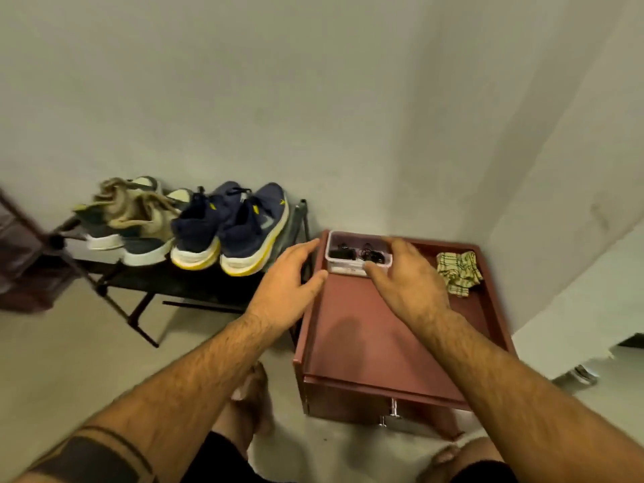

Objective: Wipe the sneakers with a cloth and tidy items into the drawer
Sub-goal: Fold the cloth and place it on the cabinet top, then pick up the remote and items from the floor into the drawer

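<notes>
By a plain wall, both hands, left hand (282, 284) and right hand (406, 278), reach with loose fingers toward the small box (352, 261) on the red drawer cabinet (366, 336), with the cloth (459, 273) beside it and sneakers (226, 228) on the rack (139, 284).

Bare forearms, black band tattoos on the left, dark shorts (223, 461).

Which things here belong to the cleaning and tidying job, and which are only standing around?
For the job: navy sneakers, checked cloth, small box of items that the right hand is touching, left hand, red cabinet with its drawer.

Just there: olive sneakers, black shoe rack.
</notes>
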